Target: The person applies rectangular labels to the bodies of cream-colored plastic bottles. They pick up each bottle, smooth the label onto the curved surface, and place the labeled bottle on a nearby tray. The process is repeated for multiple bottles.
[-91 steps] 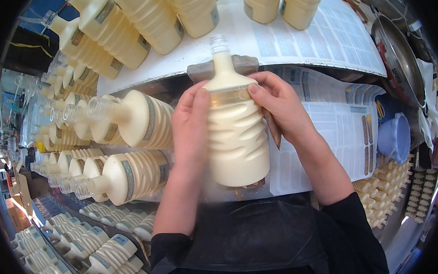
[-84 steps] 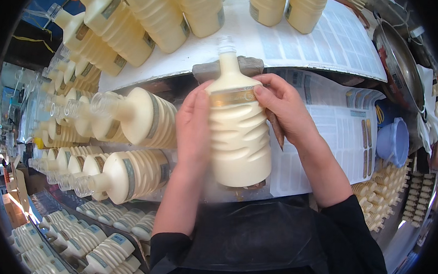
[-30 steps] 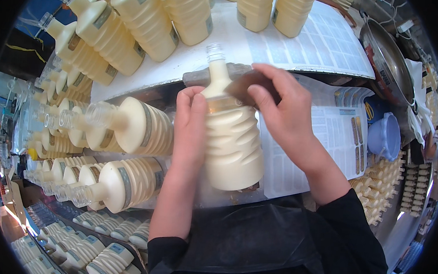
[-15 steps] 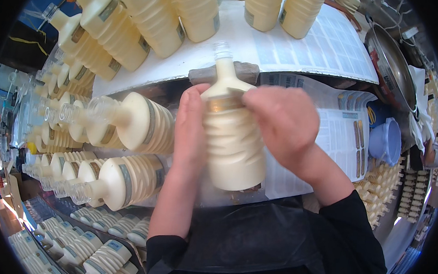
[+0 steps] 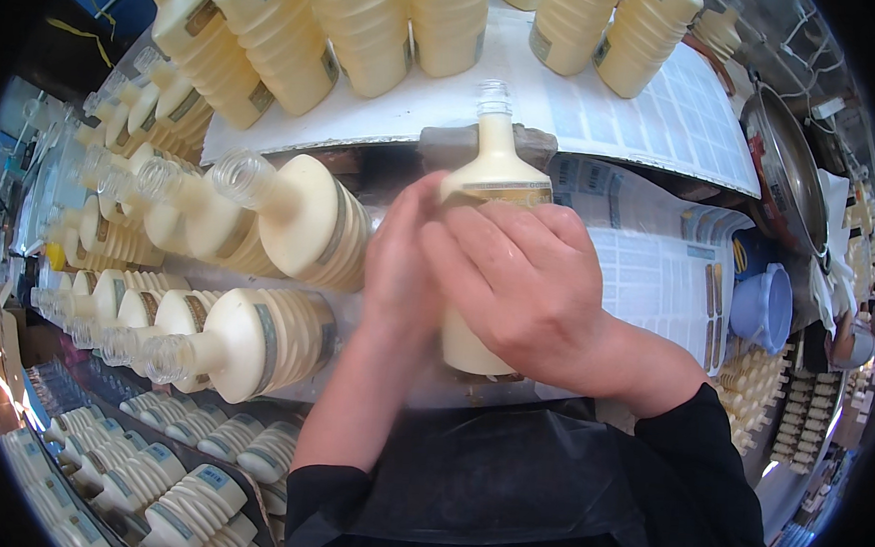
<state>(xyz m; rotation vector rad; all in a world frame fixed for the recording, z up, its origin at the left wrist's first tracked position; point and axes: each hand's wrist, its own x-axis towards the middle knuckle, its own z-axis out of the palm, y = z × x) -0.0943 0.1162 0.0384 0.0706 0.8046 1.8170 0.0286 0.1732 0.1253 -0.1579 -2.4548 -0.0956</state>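
A cream-coloured bottle (image 5: 499, 164) with a ribbed body and clear threaded neck lies in front of me. Its neck end rests on a dark grey block (image 5: 449, 146), mouth pointing away from me. Across its shoulder runs a gold label (image 5: 507, 194). My left hand (image 5: 402, 246) is cupped along the bottle's left side, its fingertips partly hidden and slightly blurred. Over the bottle's ribbed front lies my right hand (image 5: 522, 279), fingers together and bent toward the left edge just below the gold label. Its thumb is hidden, and it covers most of the body.
Several similar bottles (image 5: 316, 216) lie on the left, necks toward the left. More bottles (image 5: 362, 28) stand on the white board (image 5: 607, 123) beyond. Label sheets (image 5: 648, 276) spread at right, beside a blue bucket (image 5: 762, 305). A crate of bottles (image 5: 198, 500) is at lower left.
My right hand has moved from the right end of the gold label leftward across the bottle's front. The view has shifted slightly. My left hand stays on the left side.
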